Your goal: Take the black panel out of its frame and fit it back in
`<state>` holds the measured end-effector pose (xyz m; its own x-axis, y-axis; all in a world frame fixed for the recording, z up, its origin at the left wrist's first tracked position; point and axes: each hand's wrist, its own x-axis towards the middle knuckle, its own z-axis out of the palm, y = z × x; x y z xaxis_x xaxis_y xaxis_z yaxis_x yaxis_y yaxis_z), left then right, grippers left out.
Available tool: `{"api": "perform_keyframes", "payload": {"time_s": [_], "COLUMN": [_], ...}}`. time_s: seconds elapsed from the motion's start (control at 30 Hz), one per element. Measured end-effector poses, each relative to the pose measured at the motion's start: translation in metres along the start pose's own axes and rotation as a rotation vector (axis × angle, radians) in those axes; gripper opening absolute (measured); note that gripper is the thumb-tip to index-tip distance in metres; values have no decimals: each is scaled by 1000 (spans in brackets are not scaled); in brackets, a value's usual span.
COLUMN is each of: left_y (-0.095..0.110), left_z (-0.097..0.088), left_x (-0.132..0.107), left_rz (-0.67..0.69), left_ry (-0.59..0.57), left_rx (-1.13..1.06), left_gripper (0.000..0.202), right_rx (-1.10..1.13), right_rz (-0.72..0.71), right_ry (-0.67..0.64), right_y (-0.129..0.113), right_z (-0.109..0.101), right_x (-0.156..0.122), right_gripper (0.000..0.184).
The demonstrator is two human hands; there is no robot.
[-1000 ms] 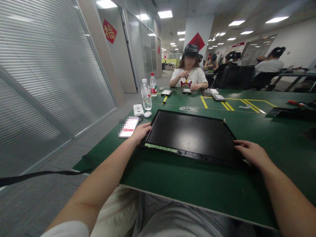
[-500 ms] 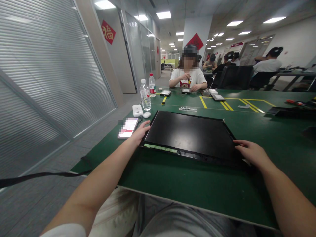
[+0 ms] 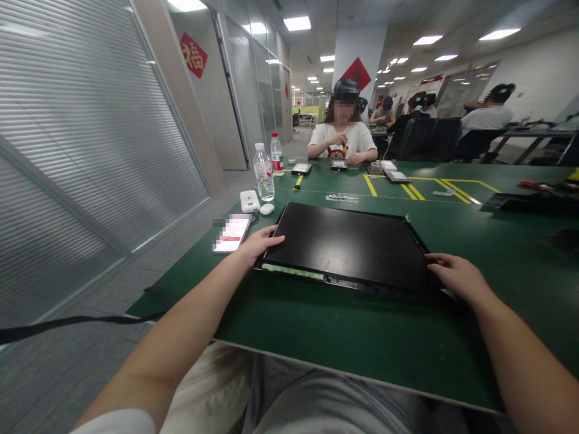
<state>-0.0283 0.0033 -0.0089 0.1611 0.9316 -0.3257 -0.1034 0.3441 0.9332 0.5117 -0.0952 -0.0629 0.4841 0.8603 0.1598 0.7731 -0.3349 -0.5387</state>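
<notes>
A large black flat panel (image 3: 348,241) lies on the green table (image 3: 344,328) in front of me, with a pale green strip along its near edge. My left hand (image 3: 257,244) grips its left edge, fingers lying over the top of the frame. At the near right corner my right hand (image 3: 456,278) holds the panel, fingers curled onto the frame. A phone (image 3: 230,234) with a lit screen lies just left of my left hand.
Beyond the phone are a white charger block (image 3: 250,201), a small white case (image 3: 266,209) and two water bottles (image 3: 263,172). A person (image 3: 342,138) works at the table's far end. Yellow tape lines (image 3: 414,191) and a dark item (image 3: 529,202) lie right. A black strap (image 3: 67,322) hangs left.
My left fingers have slid a little further onto the panel's left edge. The view has shifted slightly; the panel and my right hand stay about where they were.
</notes>
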Motion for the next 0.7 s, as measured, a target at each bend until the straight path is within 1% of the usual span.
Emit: {"api": "perform_keyframes", "payload": {"time_s": [0.1,0.23,0.5,0.7], "left_y": [1,-1,-4,-4], "left_z": [2,0,1,3], "left_x": [-2,0,2,0], "left_rz": [20,84,176,198], "left_ry": [6,-29,-26,-22], "left_rx": [40,83,67,59], "left_gripper": [83,70,63,60], "right_rx": [3,18,6,-24], "right_rz": [-23,-29,19,7], "right_ry": [10,11,-6,-2], "right_y": [3,3,-6,-1], "right_z": [1,0,-2,1], "right_x": [1,1,-3,-2], "right_gripper": [27,25,24,30]}}
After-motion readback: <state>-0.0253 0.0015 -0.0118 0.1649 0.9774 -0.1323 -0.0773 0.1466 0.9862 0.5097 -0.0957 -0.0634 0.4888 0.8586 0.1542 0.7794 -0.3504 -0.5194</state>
